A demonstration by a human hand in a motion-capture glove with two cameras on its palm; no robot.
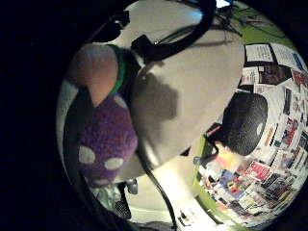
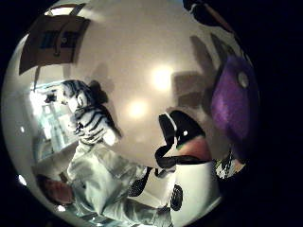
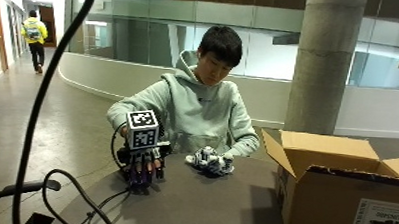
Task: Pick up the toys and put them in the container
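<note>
R hand point(image 3: 143, 166) has fingers curled down round the purple toy point(image 3: 140, 177) on the table point(image 3: 203, 202). Lift straight up w/ toy, then carry over the zebra toy point(image 3: 210, 161) to the cardboard box point(image 3: 337, 192); let go only once inside.

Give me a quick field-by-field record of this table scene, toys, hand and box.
Gloved hand: right hand at the table, fingers curled round the purple toy
Purple toy: purple plush toy with pale spots, held against the palm
Zebra toy: striped zebra plush lying on the table, apart from the gloved hand, the person's bare hand at it
Container: open cardboard box on the table, flaps up, its inside hidden
Toys in box: cannot tell
</note>
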